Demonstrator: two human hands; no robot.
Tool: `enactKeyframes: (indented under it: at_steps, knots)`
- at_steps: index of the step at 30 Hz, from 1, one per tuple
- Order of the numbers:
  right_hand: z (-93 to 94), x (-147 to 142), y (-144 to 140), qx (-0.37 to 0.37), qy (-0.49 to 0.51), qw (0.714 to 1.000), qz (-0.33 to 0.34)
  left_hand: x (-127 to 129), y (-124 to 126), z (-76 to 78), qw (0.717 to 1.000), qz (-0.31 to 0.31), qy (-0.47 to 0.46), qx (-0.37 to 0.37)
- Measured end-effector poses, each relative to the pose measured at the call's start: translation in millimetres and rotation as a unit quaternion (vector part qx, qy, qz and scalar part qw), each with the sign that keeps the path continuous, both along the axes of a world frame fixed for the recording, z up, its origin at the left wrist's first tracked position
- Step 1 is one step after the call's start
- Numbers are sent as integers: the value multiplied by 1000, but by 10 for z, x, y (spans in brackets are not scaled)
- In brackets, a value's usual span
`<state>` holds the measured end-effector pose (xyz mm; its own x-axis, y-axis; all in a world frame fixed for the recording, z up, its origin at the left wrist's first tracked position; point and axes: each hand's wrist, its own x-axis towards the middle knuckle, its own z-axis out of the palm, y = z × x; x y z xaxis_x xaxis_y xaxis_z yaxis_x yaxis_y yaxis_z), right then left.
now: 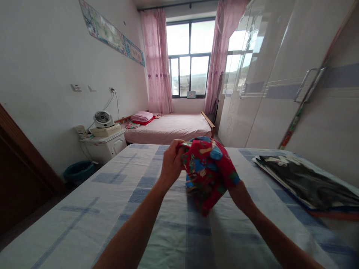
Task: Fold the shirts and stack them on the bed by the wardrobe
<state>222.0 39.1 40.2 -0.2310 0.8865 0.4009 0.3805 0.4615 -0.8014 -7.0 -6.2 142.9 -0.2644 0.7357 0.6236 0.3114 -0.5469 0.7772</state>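
Note:
A red garment with blue, green and tan figures hangs bunched in the air above the bed, between my two hands. My left hand is closed on its upper left edge. My right hand reaches in under the garment's right side, and a sleeve-like part of the cloth covers its fingers, so how they are set is hidden. One lower corner of the cloth dangles toward the checked sheet. Under the garment's left side shows a small blue and yellow patch of cloth.
A flat stack of folded dark clothes lies on the bed's right side. Beyond are a second bed with folded pink bedding, a nightstand bearing a fan, a green bin and a glossy wardrobe.

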Motion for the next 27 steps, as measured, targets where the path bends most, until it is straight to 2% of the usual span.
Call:
enactKeyframes:
  at_steps: [3,5,7,9,11,12,14,16,17,20,22,25,27]
  knots:
    - [200,260,108,2,41,994,-106,-285,103,38,994,81,-63,35]
    - [380,411,112,35,39,980,-191,-420,114,87,987,107,-115,40]
    - [586,530,86,81,30,965,-248,-485,86,150,981,121,-147,38]
    - [767,614,70,112,23,956,-268,-500,62,201,978,128,-162,39]
    - [853,663,86,101,-14,964,-246,-506,74,209,979,128,-156,36]
    - [842,678,103,83,-47,971,-217,-517,93,192,982,123,-142,29]
    - [705,699,133,30,-125,984,-120,-566,138,111,991,99,-86,-7]
    - [449,721,129,-13,-198,980,-26,-649,159,-18,995,67,-15,-74]
    - [301,733,109,-25,-229,973,-1,-698,155,-94,992,49,15,-112]
    - [-96,757,-2,-12,-304,952,-22,-837,101,-356,978,-6,58,-199]
    - [-249,748,-77,11,-337,940,-58,-883,71,-549,971,-39,59,-230]
    - [-281,699,-132,25,-348,933,-90,-840,60,-802,967,-62,44,-243]
    - [-191,687,-142,24,-327,940,-98,-753,34,-872,969,-63,25,-236]
